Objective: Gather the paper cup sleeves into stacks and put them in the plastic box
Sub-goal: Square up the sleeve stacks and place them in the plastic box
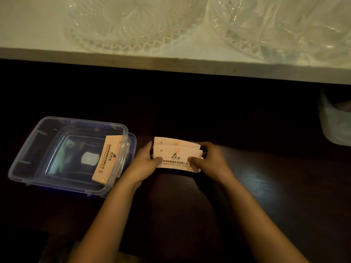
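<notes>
A small stack of pale orange paper cup sleeves [176,152] with dark printed text lies on the dark table in the middle. My left hand [146,162] grips its left end and my right hand [210,160] grips its right end, thumbs on top. The sleeves are slightly fanned, not flush. To the left stands a clear plastic box [24,158] with a blue-tinted rim. Another stack of sleeves [108,158] leans inside it against the right wall.
A white shelf edge [171,61] runs across above the table, carrying two cut-glass dishes [129,23]. A pale plastic bag [336,122] sits at the far right. A blue lid [133,141] lies under the box.
</notes>
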### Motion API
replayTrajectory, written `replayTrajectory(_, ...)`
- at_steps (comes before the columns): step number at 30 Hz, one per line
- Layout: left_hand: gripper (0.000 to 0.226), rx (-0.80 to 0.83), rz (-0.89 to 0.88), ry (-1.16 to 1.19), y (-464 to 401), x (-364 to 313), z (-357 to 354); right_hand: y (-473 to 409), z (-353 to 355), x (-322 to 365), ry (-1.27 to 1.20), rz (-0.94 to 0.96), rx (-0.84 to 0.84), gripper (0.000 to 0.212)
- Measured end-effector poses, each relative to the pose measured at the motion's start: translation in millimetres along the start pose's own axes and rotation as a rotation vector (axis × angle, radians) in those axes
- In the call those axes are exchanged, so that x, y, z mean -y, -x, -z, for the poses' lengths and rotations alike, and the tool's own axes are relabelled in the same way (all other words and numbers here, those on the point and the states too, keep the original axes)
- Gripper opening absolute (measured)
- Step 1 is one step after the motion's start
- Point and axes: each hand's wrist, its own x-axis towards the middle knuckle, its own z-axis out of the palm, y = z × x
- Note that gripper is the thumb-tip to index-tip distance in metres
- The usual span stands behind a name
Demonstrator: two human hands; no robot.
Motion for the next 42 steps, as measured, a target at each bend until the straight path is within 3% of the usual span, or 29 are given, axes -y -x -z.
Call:
replayTrajectory(3, 0.057, 0.001, -0.002, 0.069, 4.3, 9.6, -0.9, 10.5, 3.8, -8.7, -0.100, 0.077, 0.008, 0.058)
replayTrajectory(6, 0.066, 0.001, -0.082, 0.038, 16.0, 14.4, -13.2, 26.4, 8.3, -21.9, -0.173, 0.168, 0.036, 0.081)
replayTrajectory(9, 0.056, 0.010, -0.181, 0.386, 31.7, 5.5, -37.3, 43.0, 18.1, -30.7, 0.037, 0.396, -0.093, 0.084)
replayTrajectory(12, 0.027, -0.219, -0.174, 0.678, 43.0, -9.7, -65.2, 61.9, 31.2, -39.0, 0.171, 0.555, -0.162, 0.080)
replayTrajectory(15, 0.044, -0.372, -0.170, 0.766, 52.1, -22.1, -89.8, 80.7, 42.7, -47.1, 0.231, 0.592, -0.195, 0.081)
replayTrajectory(20, 0.010, -0.315, -0.087, 0.657, 54.9, -21.5, -115.8, 96.9, 46.5, -72.1, 0.241, 0.470, -0.230, 0.081)
replayTrajectory(23, 0.022, -0.241, -0.107, 0.597, 57.4, -16.5, -118.6, 100.7, 36.8, -76.5, 0.187, 0.418, -0.221, 0.078)
replayTrajectory(27, 0.041, -0.115, -0.180, 0.796, 62.7, -9.8, -115.3, 102.3, 24.4, -75.4, 0.170, 0.413, -0.264, 0.079)
replayTrajectory(30, 0.048, -0.039, -0.248, 0.786, 65.3, 0.4, -117.2, 102.1, 23.9, -78.3, 0.193, 0.400, -0.249, 0.080)
replayTrajectory(32, 0.048, 0.028, -0.273, 0.723, 66.0, 6.5, -115.4, 100.3, 25.5, -79.7, 0.244, 0.410, -0.256, 0.080)
replayTrajectory(36, 0.081, 0.131, -0.300, 0.327, 59.6, 18.0, -102.0, 96.7, 31.4, -78.3, 0.293, 0.430, -0.248, 0.075)
replayTrajectory(39, 0.071, 0.074, -0.362, 0.102, 54.9, 19.0, -87.3, 95.1, 43.2, -75.1, 0.270, 0.399, -0.200, 0.059)
replayTrajectory(42, 0.058, 0.001, -0.263, 0.288, 56.9, 2.7, -73.3, 96.6, 53.0, -55.9, 0.009, 0.245, -0.034, 0.041)
